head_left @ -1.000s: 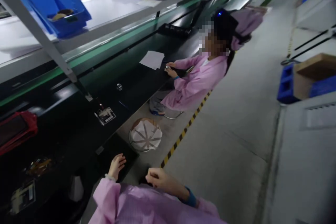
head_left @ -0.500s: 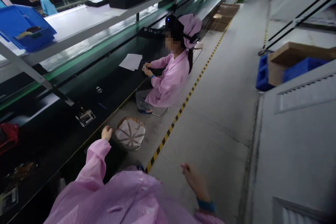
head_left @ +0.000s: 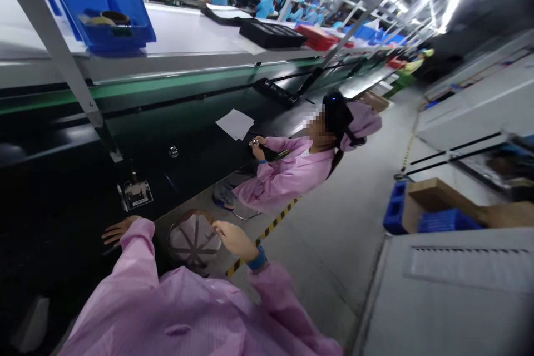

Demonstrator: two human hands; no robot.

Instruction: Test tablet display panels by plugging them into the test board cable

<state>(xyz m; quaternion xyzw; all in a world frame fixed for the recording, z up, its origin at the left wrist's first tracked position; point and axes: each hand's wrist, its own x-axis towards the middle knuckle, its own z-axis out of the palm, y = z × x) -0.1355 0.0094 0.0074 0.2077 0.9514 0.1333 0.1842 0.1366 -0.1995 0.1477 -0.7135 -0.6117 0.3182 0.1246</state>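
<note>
My left hand [head_left: 119, 231] rests on the black workbench [head_left: 79, 272] with its fingers spread. Just beyond it lies a small flat electronic assembly [head_left: 137, 194] with a pale frame. A thin blue stick, perhaps a pen [head_left: 170, 181], and a small shiny metal part [head_left: 173, 151] lie farther along the bench. My right hand [head_left: 237, 242], a blue band at its wrist, is held in front of the round stool [head_left: 194, 245] with taped covering. Its fingers are curled together; what they hold, if anything, I cannot make out, nor whether they touch the stool.
A seated co-worker in a pink coat [head_left: 287, 178] handles a small object at the bench, beside white papers [head_left: 236, 123]. A blue bin [head_left: 112, 16] and black trays [head_left: 271, 33] stand on the shelf above. Yellow-black tape [head_left: 277, 219] marks the floor; boxes [head_left: 434, 208] stand right.
My left hand has moved left onto the bench and spread its fingers. My right hand has come up and left to the stool. The view has tilted upward.
</note>
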